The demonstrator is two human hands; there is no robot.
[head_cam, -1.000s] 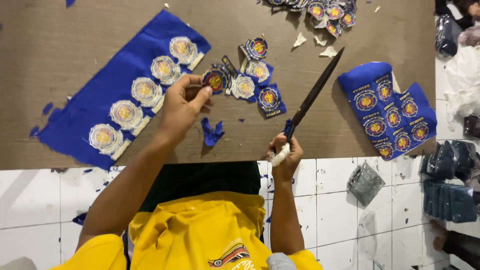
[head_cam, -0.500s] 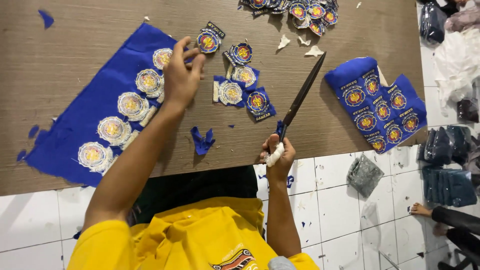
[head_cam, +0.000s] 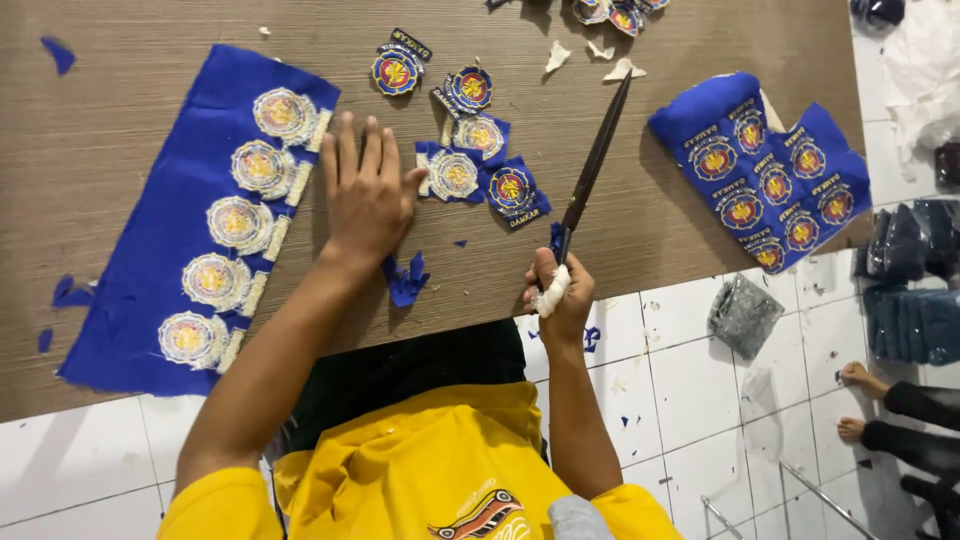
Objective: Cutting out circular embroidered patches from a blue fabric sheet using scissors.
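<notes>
**On the wooden board: cloth, hands and scissors**

On the brown, grainy board [head_cam: 120,80] lies a long blue cloth [head_cam: 170,230] with round stitched badges. Left hand [head_cam: 365,195] presses flat, fingers together, beside it. Right hand [head_cam: 556,292] grips long dark scissors [head_cam: 592,170].

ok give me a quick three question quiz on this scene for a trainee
1. True or false: the right hand holds the scissors.
2. What does the left hand rest on? A) the folded blue cloth of badges B) the edge of the blue cloth strip and the board C) the floor tiles
3. Fill in: the scissor blades are ___ (open/closed).

Key:
1. True; its grip is on the handles, blades pointing away.
2. B; palm down, fingers spread.
3. Closed.
</notes>
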